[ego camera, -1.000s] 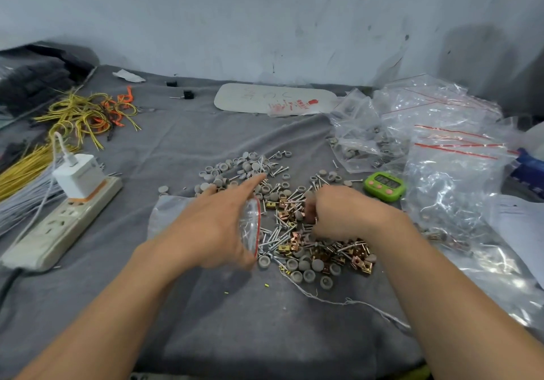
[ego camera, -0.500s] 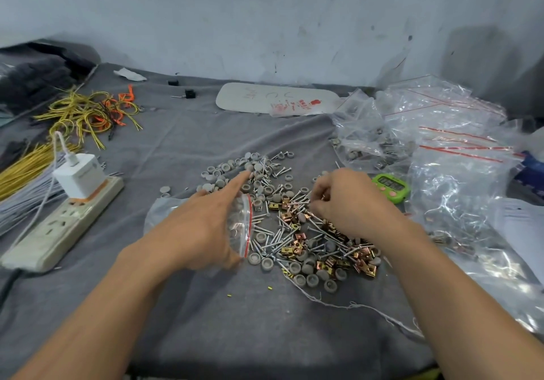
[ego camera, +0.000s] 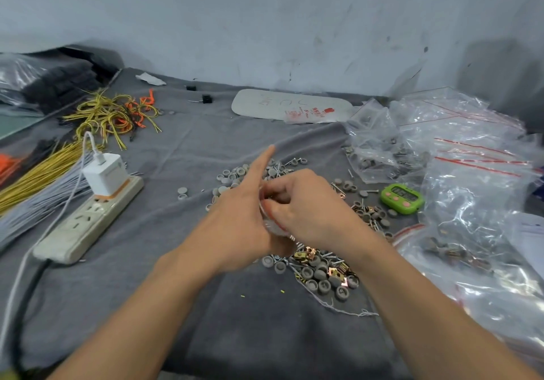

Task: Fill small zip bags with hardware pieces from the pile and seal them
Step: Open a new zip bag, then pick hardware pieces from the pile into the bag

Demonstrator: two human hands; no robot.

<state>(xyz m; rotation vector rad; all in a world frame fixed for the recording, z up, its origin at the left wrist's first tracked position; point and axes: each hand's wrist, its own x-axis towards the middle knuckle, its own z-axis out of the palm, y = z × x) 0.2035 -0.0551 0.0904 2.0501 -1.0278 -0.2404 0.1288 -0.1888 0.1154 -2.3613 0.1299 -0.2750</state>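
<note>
The job looks well under way but far from done: a wide pile of hardware pieces (ego camera: 321, 273), grey round caps, silver screws and brassy clips, is still spread loose on the grey-covered table (ego camera: 235, 335), so many more bags are probably to come. The small zip bag (ego camera: 272, 228) in hand is held above that pile between the two hands, its red zip strip showing at the mouth and not yet sealed; how much is inside it is hidden. The left hand (ego camera: 235, 217) grips the bag from the side with its forefinger stuck out straight, its other fingers out of sight behind the palm. The right hand (ego camera: 309, 211) has its fingers (ego camera: 282, 191) bunched together right at the bag's mouth, most likely pinching a few pieces into it, though what lies between them cannot be seen. So the step seems to be filling, with sealing still ahead. On the right, large clear bags (ego camera: 471, 203) with red zip lines lie heaped; one near the back (ego camera: 379, 155) holds grey caps and small metal parts, and a nearer one (ego camera: 447, 250) holds a similar mix, probably finished work. A green timer (ego camera: 401, 198) sits just beside them
</note>
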